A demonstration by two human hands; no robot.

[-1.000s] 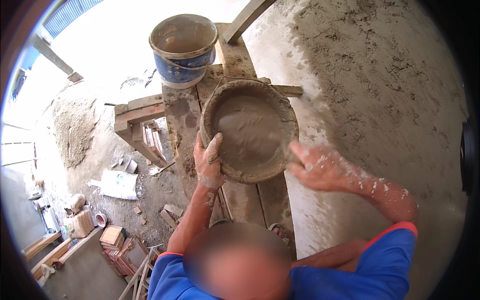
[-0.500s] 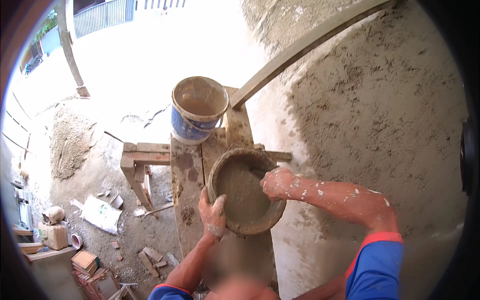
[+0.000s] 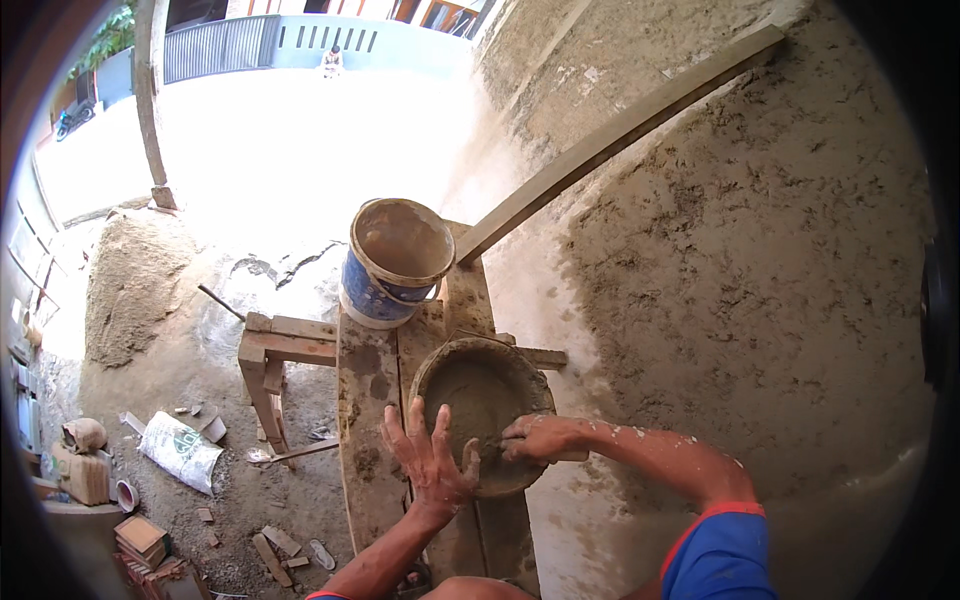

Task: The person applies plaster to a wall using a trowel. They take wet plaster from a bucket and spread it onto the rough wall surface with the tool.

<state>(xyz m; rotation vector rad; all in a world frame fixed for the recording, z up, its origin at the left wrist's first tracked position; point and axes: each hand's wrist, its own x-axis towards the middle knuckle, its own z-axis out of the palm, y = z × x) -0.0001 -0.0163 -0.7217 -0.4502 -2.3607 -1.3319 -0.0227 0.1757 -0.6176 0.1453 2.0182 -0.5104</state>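
Observation:
A round basin (image 3: 470, 345) of grey wet mortar sits on stained planks (image 3: 365, 380). My left hand (image 3: 428, 465) is open, fingers spread over the basin's left side, mud on its fingertips. My right hand (image 3: 535, 440) is inside the basin at its right, fingers curled around something I cannot make out in the mortar. A blue bucket (image 3: 385, 285) with a dirty interior stands on the planks behind the basin.
A long beam (image 3: 620, 140) slants up rightward beside rough plastered wall (image 3: 750, 250). A timber trestle (image 3: 290, 345) supports the planks. Left lie a sand heap (image 3: 130, 290), white sack (image 3: 180, 450) and scrap wood (image 3: 275, 560). A person (image 3: 332, 62) is far off near a fence.
The view has tilted, so basin and bucket appear lower. My left hand has let go of the rim and spread its fingers; my right hand has moved into the basin.

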